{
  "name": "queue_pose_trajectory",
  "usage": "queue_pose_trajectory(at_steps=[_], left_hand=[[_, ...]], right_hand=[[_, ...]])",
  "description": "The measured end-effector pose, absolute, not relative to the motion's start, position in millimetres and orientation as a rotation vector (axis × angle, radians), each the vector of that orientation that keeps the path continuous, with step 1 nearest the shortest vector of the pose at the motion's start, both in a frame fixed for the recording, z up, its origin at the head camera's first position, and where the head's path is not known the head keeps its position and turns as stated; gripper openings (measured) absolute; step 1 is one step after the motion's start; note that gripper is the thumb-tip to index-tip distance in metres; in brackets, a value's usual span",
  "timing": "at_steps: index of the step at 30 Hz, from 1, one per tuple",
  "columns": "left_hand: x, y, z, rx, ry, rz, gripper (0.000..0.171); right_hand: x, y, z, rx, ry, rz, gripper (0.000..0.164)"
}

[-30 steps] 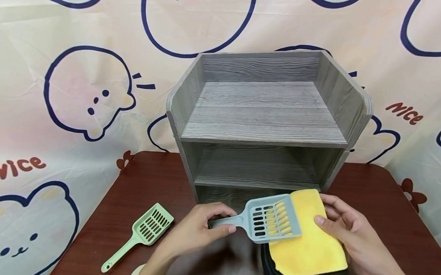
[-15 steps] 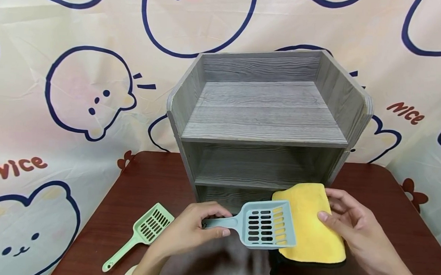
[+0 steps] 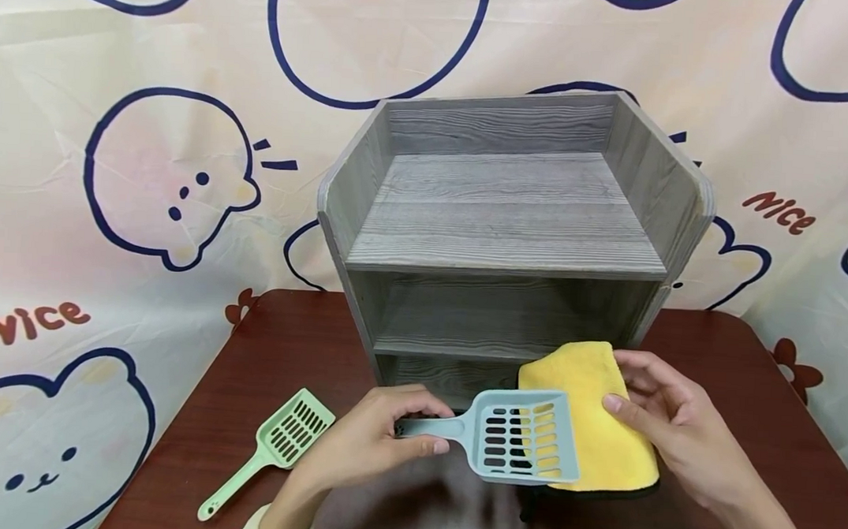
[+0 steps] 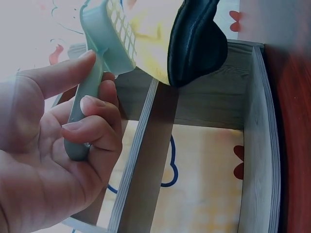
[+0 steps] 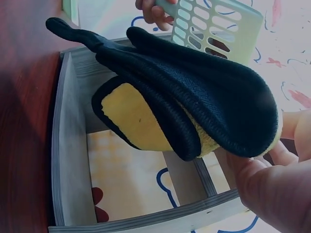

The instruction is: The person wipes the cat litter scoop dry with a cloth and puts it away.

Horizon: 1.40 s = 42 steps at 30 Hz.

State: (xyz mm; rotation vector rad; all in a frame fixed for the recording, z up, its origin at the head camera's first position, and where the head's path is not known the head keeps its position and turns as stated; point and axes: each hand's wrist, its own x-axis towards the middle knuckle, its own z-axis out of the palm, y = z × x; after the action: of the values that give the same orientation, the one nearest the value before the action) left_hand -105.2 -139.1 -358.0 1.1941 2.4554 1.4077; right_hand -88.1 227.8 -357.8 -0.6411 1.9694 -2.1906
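The left hand [image 3: 381,435] is closed round the handle of the blue scoop [image 3: 477,434], perhaps so that its slotted pan is free, while the right hand [image 3: 681,433] pinches the cloth [image 3: 604,447] at its right side, probably to keep the yellow face toward the pan. Both things lie between the separated hands, near side of the shelf [image 3: 511,213]; whether they touch, I cannot tell.

We see a small studio-like corner: a cartoon-bear curtain [image 3: 274,116] hangs behind and beside a reddish-brown table [image 3: 286,337]. Whether it belongs to a home, we cannot tell.
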Motion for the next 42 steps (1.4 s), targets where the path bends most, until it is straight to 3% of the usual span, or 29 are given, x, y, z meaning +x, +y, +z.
queue_pose_trajectory(at_steps=[29, 42], left_hand=[[-105.4, -112.1, -356.3, 1.180, 2.185, 1.556, 0.020], [-110.5, -123.8, -354.8, 1.182, 2.265, 1.550, 0.022]], right_hand=[[-95.7, 203.5, -372.5, -0.826, 1.806, -2.160, 0.050], [-91.7, 226.3, -351.0, -0.729, 1.864, -2.189, 0.047]])
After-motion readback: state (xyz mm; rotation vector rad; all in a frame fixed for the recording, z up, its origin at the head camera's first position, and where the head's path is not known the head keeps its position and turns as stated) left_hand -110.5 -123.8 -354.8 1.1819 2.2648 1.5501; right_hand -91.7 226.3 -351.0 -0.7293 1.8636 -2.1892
